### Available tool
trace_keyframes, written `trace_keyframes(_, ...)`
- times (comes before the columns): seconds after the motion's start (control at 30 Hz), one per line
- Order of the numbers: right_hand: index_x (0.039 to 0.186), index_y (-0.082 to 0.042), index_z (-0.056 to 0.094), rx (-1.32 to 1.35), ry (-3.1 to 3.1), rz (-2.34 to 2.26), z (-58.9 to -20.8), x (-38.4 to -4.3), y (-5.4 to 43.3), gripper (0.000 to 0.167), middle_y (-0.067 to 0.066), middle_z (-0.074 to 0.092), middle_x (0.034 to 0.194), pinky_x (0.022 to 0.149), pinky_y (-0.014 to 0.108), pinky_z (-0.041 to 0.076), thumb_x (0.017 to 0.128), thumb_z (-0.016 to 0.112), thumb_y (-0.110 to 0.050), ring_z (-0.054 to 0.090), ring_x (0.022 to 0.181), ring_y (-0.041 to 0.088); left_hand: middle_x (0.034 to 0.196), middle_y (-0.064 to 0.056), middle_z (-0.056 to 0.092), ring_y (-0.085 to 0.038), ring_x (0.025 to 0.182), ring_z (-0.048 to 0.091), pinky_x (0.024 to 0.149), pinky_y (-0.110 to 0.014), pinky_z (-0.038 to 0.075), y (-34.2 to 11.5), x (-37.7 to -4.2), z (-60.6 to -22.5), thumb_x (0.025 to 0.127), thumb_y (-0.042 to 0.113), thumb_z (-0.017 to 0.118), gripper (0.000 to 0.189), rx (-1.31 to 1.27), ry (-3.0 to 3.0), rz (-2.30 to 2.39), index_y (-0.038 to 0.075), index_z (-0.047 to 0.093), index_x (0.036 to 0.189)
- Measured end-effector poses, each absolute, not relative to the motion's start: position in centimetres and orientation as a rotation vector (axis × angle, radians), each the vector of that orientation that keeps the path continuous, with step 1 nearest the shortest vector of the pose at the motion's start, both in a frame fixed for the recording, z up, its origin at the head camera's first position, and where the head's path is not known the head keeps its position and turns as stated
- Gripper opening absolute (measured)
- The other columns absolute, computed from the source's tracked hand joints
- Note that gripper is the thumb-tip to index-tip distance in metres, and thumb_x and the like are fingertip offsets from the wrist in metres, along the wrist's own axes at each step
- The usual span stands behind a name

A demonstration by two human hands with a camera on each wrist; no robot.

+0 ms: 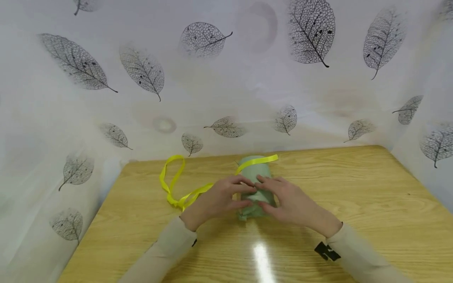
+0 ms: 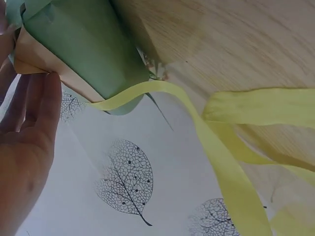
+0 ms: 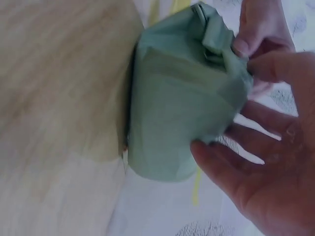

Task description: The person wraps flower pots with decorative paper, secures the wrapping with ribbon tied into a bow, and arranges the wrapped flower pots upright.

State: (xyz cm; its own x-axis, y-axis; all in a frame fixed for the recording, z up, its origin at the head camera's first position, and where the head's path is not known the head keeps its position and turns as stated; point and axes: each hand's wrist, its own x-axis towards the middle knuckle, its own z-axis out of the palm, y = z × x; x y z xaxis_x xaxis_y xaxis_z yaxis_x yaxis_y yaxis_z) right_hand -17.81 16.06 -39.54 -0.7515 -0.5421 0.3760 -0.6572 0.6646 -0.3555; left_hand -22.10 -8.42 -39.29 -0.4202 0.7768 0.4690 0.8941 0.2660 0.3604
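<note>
A roughly cylindrical bundle wrapped in green paper (image 1: 255,171) lies on the table between both hands, its near end folded and crumpled. My left hand (image 1: 221,196) holds it from the left, its fingers along a tan strip (image 2: 61,73) on the paper and its thumb at the crumpled end. From the right, my right hand (image 1: 291,200) holds the wrap with bent fingers on its side and the thumb near the folds. A yellow ribbon (image 1: 256,160) crosses the far part of the bundle. What is inside the wrap is mostly hidden.
Looped and knotted, more of the yellow ribbon (image 1: 172,181) lies on the wooden table (image 1: 339,173) to the left. Small thin sprigs (image 2: 156,71) show by the bundle's far end. A leaf-printed white sheet (image 1: 226,90) rises behind the table and along its sides.
</note>
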Motion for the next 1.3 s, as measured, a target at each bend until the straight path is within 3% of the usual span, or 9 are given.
trace_keyframes(0.13, 0.132, -0.012, 0.068, 1.014, -2.695, 0.879, -38.5, -18.8, 17.3, 0.038, 0.009, 0.062, 0.145, 0.093, 0.046, 0.059, 0.095, 0.07, -0.018, 0.065, 0.123, 0.03, 0.122, -0.004, 0.071, -0.016, 0.111, 0.069, 0.095, -0.024, 0.056, -8.1, -22.0, -39.1, 0.089, 0.015, 0.081, 0.028, -1.547, -2.376, -0.856, 0.007, 0.076, 0.115)
trace_keyframes(0.27, 0.121, -0.004, 0.072, 0.979, -2.567, 0.948, -38.3, -20.7, 17.8, 0.025, 0.014, 0.071, 0.129, 0.074, 0.029, 0.062, 0.096, 0.068, -0.007, 0.075, 0.097, 0.023, 0.126, -0.004, 0.071, -0.017, 0.115, 0.068, 0.1, -0.026, 0.055, -7.8, -21.9, -39.0, 0.089, 0.016, 0.081, 0.027, -1.53, -2.398, -0.822, 0.009, 0.076, 0.114)
trace_keyframes(0.33, 0.121, 0.0, 0.071, 0.927, -2.519, 0.89, -38.3, -22.0, 17.6, 0.026, 0.017, 0.07, 0.126, 0.067, 0.025, 0.06, 0.095, 0.07, -0.005, 0.075, 0.088, 0.022, 0.129, -0.005, 0.071, -0.018, 0.118, 0.068, 0.101, -0.028, 0.054, -7.7, -21.8, -38.9, 0.088, 0.016, 0.082, 0.028, -1.532, -2.401, -0.802, 0.009, 0.076, 0.114)
trace_keyframes(0.5, 0.126, 0.002, 0.068, 0.863, -2.598, 0.689, -38.3, -25.1, 17.1, 0.033, 0.021, 0.069, 0.126, 0.072, 0.034, 0.061, 0.095, 0.071, -0.006, 0.072, 0.086, 0.024, 0.131, -0.005, 0.071, -0.019, 0.122, 0.067, 0.107, -0.031, 0.052, -7.6, -21.8, -38.7, 0.088, 0.017, 0.082, 0.029, -1.521, -2.431, -0.799, 0.009, 0.077, 0.115)
trace_keyframes(0.63, 0.112, -0.001, 0.076, 0.885, -2.689, 0.595, -38.3, -26.9, 16.9, 0.019, 0.013, 0.076, 0.104, 0.077, 0.039, 0.059, 0.094, 0.071, -0.006, 0.07, 0.085, 0.023, 0.132, -0.005, 0.071, -0.019, 0.123, 0.067, 0.109, -0.032, 0.051, -7.6, -21.8, -38.8, 0.088, 0.017, 0.082, 0.029, -1.527, -2.439, -0.813, 0.009, 0.077, 0.115)
trace_keyframes(0.8, 0.093, -0.005, 0.078, 0.918, -2.736, 0.614, -38.1, -28.7, 16.1, 0.01, 0.005, 0.072, 0.082, 0.068, 0.033, 0.054, 0.095, 0.068, -0.005, 0.061, 0.072, 0.014, 0.132, -0.005, 0.071, -0.019, 0.123, 0.067, 0.107, -0.031, 0.052, -7.6, -21.9, -38.8, 0.088, 0.017, 0.082, 0.029, -1.535, -2.438, -0.835, 0.009, 0.077, 0.115)
trace_keyframes(1.07, 0.095, 0.0, 0.078, 0.8, -2.665, 0.741, -34.9, -32.3, 12.9, 0.018, 0.012, 0.075, 0.085, 0.068, 0.036, 0.055, 0.096, 0.064, -0.011, 0.065, 0.069, 0.02, 0.13, -0.005, 0.072, -0.019, 0.121, 0.068, 0.104, -0.028, 0.053, -7.8, -22.0, -38.9, 0.088, 0.016, 0.082, 0.028, -1.532, -2.433, -0.851, 0.008, 0.077, 0.115)
trace_keyframes(1.3, 0.088, -0.002, 0.075, 0.626, -2.708, 0.851, -32.5, -34.7, 11.1, 0.025, 0.009, 0.07, 0.074, 0.064, 0.034, 0.049, 0.1, 0.058, -0.015, 0.054, 0.055, 0.015, 0.134, -0.006, 0.07, -0.018, 0.123, 0.066, 0.107, -0.026, 0.05, -7.6, -21.9, -38.8, 0.091, 0.018, 0.079, 0.029, -1.535, -2.468, -0.871, 0.008, 0.075, 0.118)
